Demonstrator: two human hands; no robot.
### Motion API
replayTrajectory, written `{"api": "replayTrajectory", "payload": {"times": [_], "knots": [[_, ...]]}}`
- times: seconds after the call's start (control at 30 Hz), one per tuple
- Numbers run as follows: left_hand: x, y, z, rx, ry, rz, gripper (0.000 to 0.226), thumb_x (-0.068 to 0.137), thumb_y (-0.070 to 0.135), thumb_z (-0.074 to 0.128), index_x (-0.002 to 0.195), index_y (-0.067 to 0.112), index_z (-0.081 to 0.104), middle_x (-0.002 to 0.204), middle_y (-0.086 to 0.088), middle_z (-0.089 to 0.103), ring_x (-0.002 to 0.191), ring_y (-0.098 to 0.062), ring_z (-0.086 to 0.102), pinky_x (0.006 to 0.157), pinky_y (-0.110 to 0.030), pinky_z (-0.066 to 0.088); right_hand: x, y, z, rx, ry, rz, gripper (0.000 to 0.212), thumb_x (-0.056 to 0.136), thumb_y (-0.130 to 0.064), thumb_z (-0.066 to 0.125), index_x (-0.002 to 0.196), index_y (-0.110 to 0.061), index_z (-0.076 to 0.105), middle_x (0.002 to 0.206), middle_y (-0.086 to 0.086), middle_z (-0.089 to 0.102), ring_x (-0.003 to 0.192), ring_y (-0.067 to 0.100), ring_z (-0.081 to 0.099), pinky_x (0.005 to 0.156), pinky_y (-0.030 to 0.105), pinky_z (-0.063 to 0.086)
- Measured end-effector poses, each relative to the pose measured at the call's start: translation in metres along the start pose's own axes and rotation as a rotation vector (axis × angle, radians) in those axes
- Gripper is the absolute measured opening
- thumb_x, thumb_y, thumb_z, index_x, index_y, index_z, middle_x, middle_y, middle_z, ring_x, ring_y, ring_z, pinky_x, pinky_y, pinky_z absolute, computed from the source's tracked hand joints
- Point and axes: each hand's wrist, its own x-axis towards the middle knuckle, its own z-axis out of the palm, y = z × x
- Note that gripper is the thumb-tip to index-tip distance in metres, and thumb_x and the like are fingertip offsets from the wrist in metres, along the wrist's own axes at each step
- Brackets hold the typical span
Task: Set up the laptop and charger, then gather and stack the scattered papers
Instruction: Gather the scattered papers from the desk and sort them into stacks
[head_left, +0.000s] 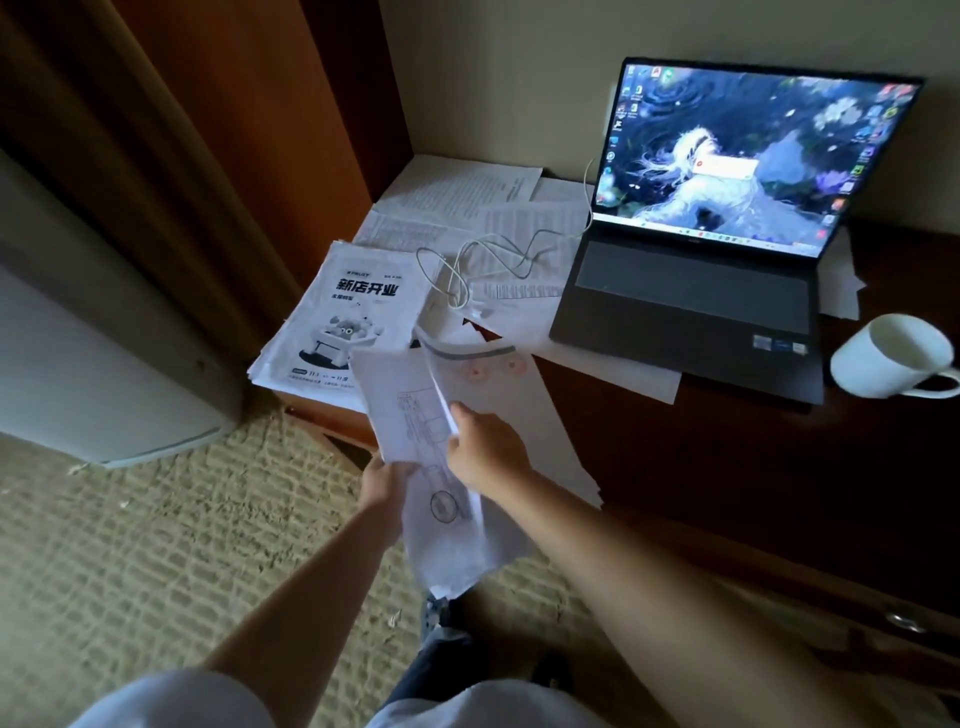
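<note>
papers in a small sheaf (441, 530) hang between your two hands, out past the near left corner of the dark wooden desk (727, 467) and above the carpet (156, 545). your left hand (382, 486) grips the sheaf's left edge, fingers curled under the sheets. your right hand (483, 447) pinches the top sheet near its upper right edge, thumb on top. the top sheet carries a line drawing with a circled detail.

more loose sheets (467, 197) lie spread over the desk's left part, some tucked under the laptop (696, 306). a stack with a printed flyer (348, 317) on top sits at the left edge, just beside the sheaf you hold. the laptop stands open toward the right with its screen lit. a white charger cable (488, 260) runs from its left side and loops over the sheets. a white mug (893, 364) lies tipped on its side just right of the laptop.
</note>
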Motion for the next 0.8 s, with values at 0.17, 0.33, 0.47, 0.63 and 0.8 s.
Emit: {"api": "replayTrajectory", "payload": {"times": [0.17, 0.33, 0.47, 0.63, 0.8], "knots": [[0.005, -0.008, 0.0, -0.198, -0.146, -0.11, 0.062, 0.083, 0.061, 0.049, 0.117, 0.011, 0.061, 0.103, -0.013, 0.07, 0.094, -0.03, 0.066, 0.087, -0.045, 0.053, 0.004, 0.026, 0.015, 0.253, -0.11, 0.054, 0.054, 0.096, -0.05, 0.04, 0.142, -0.022, 0.041, 0.148, 0.003, 0.042, 0.135, 0.021, 0.038, 0.111, 0.033, 0.03], [-0.002, 0.004, 0.012, -0.145, -0.131, -0.105, 0.038, 0.087, 0.033, 0.067, 0.114, 0.008, 0.058, 0.098, -0.011, 0.068, 0.085, -0.027, 0.066, 0.077, -0.038, 0.054, 0.003, 0.078, 0.001, -0.074, 0.137, 0.429, 0.066, 0.095, -0.046, 0.039, 0.15, -0.015, 0.019, 0.156, 0.015, 0.019, 0.144, 0.031, 0.015, 0.116, 0.044, 0.017], [0.0, 0.006, 0.016, -0.058, -0.167, -0.078, 0.031, 0.084, -0.001, 0.063, 0.114, 0.0, 0.057, 0.091, -0.015, 0.065, 0.079, -0.029, 0.062, 0.077, -0.04, 0.054, 0.003, 0.085, -0.006, 0.257, 0.08, 0.23, 0.057, 0.094, -0.034, 0.05, 0.146, -0.019, 0.032, 0.142, 0.007, 0.046, 0.13, 0.026, 0.043, 0.103, 0.035, 0.04], [0.002, 0.013, 0.015, 0.103, 0.001, 0.135, 0.026, 0.078, -0.011, 0.045, 0.083, 0.01, 0.059, 0.073, -0.007, 0.059, 0.07, -0.025, 0.053, 0.065, -0.032, 0.046, 0.013, 0.103, -0.019, -0.095, 0.262, 0.235, 0.045, 0.096, -0.023, 0.049, 0.139, -0.013, 0.041, 0.137, 0.007, 0.047, 0.126, 0.027, 0.044, 0.101, 0.038, 0.04], [0.019, 0.022, 0.004, 0.076, 0.158, 0.199, 0.012, 0.068, 0.0, 0.05, 0.064, 0.011, 0.049, 0.059, -0.002, 0.046, 0.055, -0.018, 0.038, 0.05, -0.025, 0.031, 0.043, 0.115, -0.034, -0.394, 0.29, 0.155, 0.034, 0.092, -0.028, 0.055, 0.118, -0.006, 0.052, 0.117, 0.01, 0.055, 0.107, 0.025, 0.055, 0.085, 0.033, 0.047]]}}
